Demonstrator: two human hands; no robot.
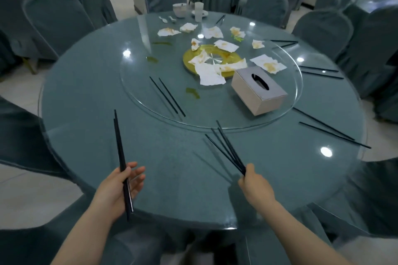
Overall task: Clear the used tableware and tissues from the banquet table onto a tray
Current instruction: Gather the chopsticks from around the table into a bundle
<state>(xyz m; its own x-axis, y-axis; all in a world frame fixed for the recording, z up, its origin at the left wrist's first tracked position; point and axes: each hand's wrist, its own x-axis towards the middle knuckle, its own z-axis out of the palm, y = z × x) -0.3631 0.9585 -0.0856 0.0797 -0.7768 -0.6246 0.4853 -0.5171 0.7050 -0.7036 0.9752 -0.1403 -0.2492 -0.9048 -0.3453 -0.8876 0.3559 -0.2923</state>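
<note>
My left hand (120, 187) holds a pair of black chopsticks (120, 148) upright over the near left of the round table (90, 101). My right hand (255, 185) grips a fanned bundle of several black chopsticks (226, 148) above the near edge. Another pair of chopsticks (168, 97) lies on the glass turntable (137, 84). More chopstick pairs (331, 133) lie at the right rim. Several stained tissues (210, 74) are scattered around the turntable's yellow centre (187, 56). A white bowl (179, 9), a cup (198, 11) on a saucer and a spoon (163, 20) stand at the far edge.
A silver tissue box (258, 90) sits on the turntable's right side. Greenish spills (192, 92) mark the glass. Covered chairs (58, 19) ring the table closely on every side, and further covered tables stand behind.
</note>
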